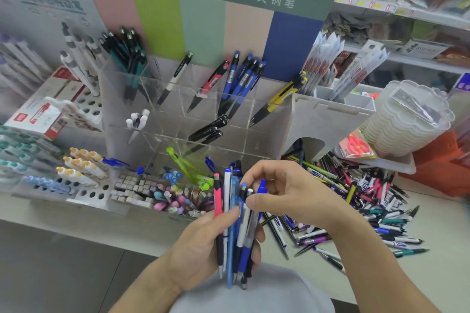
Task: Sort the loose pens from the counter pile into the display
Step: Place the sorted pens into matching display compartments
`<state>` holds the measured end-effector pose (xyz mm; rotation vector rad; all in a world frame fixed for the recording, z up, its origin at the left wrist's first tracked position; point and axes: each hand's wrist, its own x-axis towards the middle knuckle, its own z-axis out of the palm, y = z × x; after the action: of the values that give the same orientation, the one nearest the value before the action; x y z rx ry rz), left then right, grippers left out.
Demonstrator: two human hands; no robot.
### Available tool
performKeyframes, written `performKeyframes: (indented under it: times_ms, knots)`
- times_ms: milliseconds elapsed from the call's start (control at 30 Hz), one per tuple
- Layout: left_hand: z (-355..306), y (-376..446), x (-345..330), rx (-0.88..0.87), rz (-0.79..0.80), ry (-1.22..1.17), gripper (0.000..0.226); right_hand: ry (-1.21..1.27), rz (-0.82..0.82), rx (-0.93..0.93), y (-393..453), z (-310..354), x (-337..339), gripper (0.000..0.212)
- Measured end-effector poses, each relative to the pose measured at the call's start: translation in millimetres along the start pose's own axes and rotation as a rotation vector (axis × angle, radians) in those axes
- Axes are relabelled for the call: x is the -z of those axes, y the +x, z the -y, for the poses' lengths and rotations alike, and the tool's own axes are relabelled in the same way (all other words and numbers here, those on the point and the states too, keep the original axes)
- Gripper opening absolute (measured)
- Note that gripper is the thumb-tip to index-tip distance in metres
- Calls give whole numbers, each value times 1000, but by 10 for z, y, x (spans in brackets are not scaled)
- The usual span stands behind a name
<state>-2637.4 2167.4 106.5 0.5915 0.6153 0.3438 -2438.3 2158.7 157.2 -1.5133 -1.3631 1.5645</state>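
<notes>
On the pale counter (419,211) of a stationery shop, a pile of loose pens (368,211) sprawls to the right, below a grey stand (328,119) with packaged refills and a stack of scalloped plastic trays (407,119). Behind the counter stands a clear acrylic display (178,99), split into compartments: teal pens at the back left, one white-and-black pen beside them, then a red pen, several blue ones and yellow ones further right; black pens lie in a lower row, and a bright green pen leans in the front section. Striped pastel panels and a green sign with white lettering rise behind it. Shelves of goods fill the upper right, and a perforated white rack (86,193) with yellow-capped pens sits at the left.

Near the counter edge, the left hand (203,244) grips an upright bundle of pens (236,226), fingers curled round the barrels. The right hand (287,195) pinches the top of one pen in that bundle with thumb and fingertips.
</notes>
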Motion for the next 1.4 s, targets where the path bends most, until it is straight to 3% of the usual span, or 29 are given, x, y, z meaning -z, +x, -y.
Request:
performKeyframes:
  times_ms: [67,267,333,467,567,767,900,967,1067,1233,1333,1400]
  knots:
    - [12,-4,23,-21,-32,83,36,52,6,-3,4,-2,3,15]
    - [25,-83,230,-152,-246,288,32,175,-178,63,88,-54,-81,20]
    - [7,-159,344,-185,-321,262,31,240,-287,152,136,-11,-119,24]
    - [-61,-391,598,-267,-461,91,24,327,-618,452,371,203,-218,13]
    - [-87,-537,781,-330,-545,15,27,180,-658,605,714,295,-426,11]
    - [-66,-693,906,-343,-588,-22,31,-499,-442,830,1518,244,-1044,15]
    - [-52,-734,901,-348,-582,-122,24,-795,-303,745,1825,154,-1238,18]
    - [-72,-735,889,-335,-553,-185,17,-815,-308,703,1750,151,-1268,23]
    - [-106,-694,877,-289,-520,-181,20,-640,-339,680,1414,242,-1211,20]
    - [-162,-562,776,-263,-376,-43,28,-552,-48,235,871,280,-965,38]
    - [-185,-431,642,-241,-317,-71,32,-375,-117,176,705,226,-811,28]
    - [-216,-364,548,-221,-283,-86,21,-293,-177,169,604,174,-703,26]
